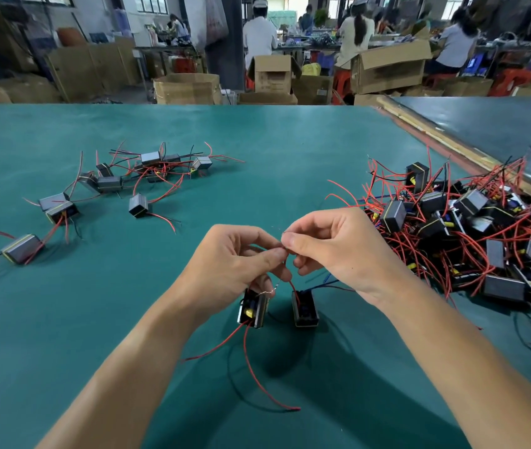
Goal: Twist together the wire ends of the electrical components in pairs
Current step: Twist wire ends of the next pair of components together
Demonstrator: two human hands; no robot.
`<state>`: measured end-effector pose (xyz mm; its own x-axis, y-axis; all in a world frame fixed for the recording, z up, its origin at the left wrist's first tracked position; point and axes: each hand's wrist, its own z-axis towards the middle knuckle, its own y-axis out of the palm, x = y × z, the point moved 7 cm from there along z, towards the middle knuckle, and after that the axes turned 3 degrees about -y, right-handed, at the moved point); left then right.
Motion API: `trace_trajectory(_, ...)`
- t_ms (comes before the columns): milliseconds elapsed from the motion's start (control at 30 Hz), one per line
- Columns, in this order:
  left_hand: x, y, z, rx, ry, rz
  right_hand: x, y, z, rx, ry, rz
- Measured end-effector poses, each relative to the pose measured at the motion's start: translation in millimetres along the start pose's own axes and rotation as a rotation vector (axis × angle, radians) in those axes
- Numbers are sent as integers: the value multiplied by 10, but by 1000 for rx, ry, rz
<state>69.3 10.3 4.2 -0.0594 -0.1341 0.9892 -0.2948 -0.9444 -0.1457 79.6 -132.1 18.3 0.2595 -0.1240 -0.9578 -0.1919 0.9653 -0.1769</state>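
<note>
L hand (238,260) + R hand (329,247) both pinching wire ends (284,245) btwn thumb and fingers, fingertips meeting. L component (252,309) and R component (304,309) just below the hands (resting or hanging, can't tell). Tangled pile (468,228) right of R hand; scattered units (111,179) well left of L hand.

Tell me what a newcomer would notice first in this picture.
At the centre, the left hand and right hand pinch thin wire ends above two black box-shaped components, over the green table. A large tangled heap of black components with red wires fills the right.
</note>
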Motion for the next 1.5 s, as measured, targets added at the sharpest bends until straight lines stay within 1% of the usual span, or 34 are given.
trace_trajectory(167, 7, 6, -15, 28, 26, 14, 27, -13, -3, -1, 15, 1)
trace_trajectory(300, 26, 1, -15, 53, 53, 30, -11, -17, -2, -17, -41, -12)
trace_trajectory(667, 26, 20, -19, 25, 72, 37, -73, -3, -10, -31, -142, -109)
trace_trajectory(933, -8, -33, -4, 55, 42, -7, -39, -5, -23, -72, -115, -188)
trace_trajectory(1100, -4, -43, -2, 52, 35, -12, -66, -30, -17, -58, -147, -266)
trace_trajectory(1233, -18, -51, -2, 54, 29, -24, -63, -38, -19, -24, -145, -276)
trace_trajectory(1333, -8, -64, 3, 65, 35, -16, -51, -23, -12, -33, -145, -285)
trace_trajectory(1500, -3, -68, -3, 66, 28, -5, -39, 5, -27, -30, -121, -216)
